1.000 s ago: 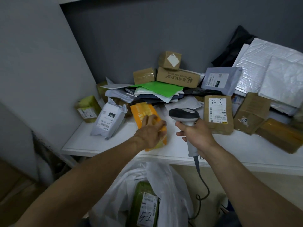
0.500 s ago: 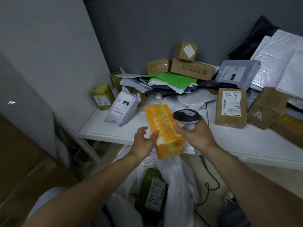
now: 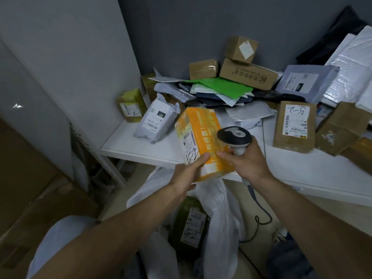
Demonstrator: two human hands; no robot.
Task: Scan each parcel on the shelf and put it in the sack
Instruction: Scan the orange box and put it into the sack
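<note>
The orange parcel [image 3: 201, 146] is held up at the centre of the frame, in front of the shelf [image 3: 141, 150] edge and above the sack [image 3: 221, 208]. The left hand [image 3: 187, 174] grips its lower end, thumb on the side with the label [image 3: 189, 141]. The right hand [image 3: 247, 160] is curled round the scanner [image 3: 234, 136] handle just right of the parcel, fingertips against it.

This looks like the scanning step for this parcel; whether it has been read, I cannot tell.

One green parcel [image 3: 191, 222] already lies in the sack at lower centre. Much is left: a white bag [image 3: 157, 123] and a brown parcel [image 3: 293, 123] sit on the shelf, with stacked boxes [image 3: 247, 74] and more packets piled behind.
</note>
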